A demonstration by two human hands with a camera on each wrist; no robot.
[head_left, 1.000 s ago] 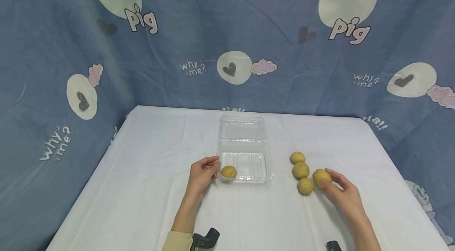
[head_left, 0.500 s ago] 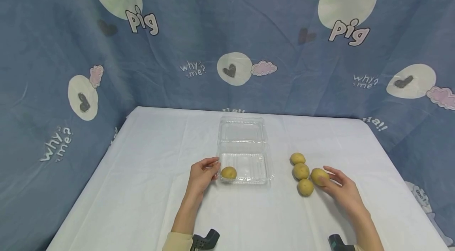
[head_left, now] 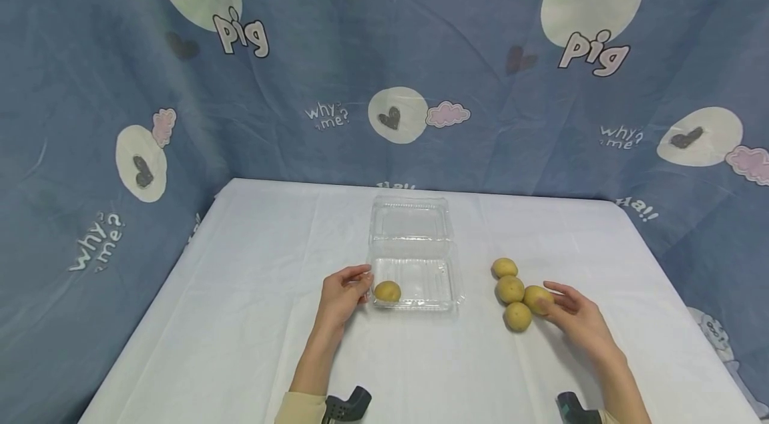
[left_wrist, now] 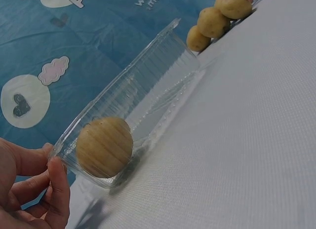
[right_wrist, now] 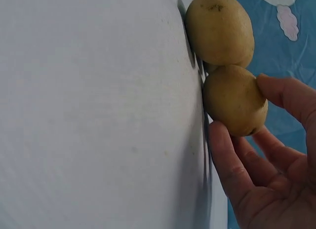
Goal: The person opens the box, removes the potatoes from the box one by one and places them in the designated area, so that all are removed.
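Note:
A clear plastic clamshell container lies with its lid folded back, one potato in its near left corner. My left hand pinches the container's left rim between thumb and fingers, seen closely in the left wrist view. To the right, my right hand holds a potato between thumb and fingers. In the right wrist view this held potato sits low at the cloth and touches another potato. Three more potatoes lie in a row just left of the hand.
A white cloth covers the table. A blue printed curtain hangs behind it and along both sides. Dark wrist-worn devices show at the bottom of the head view.
My right hand has shifted slightly left, bringing its potato from beside the row up against it. My left hand and the container have stayed put.

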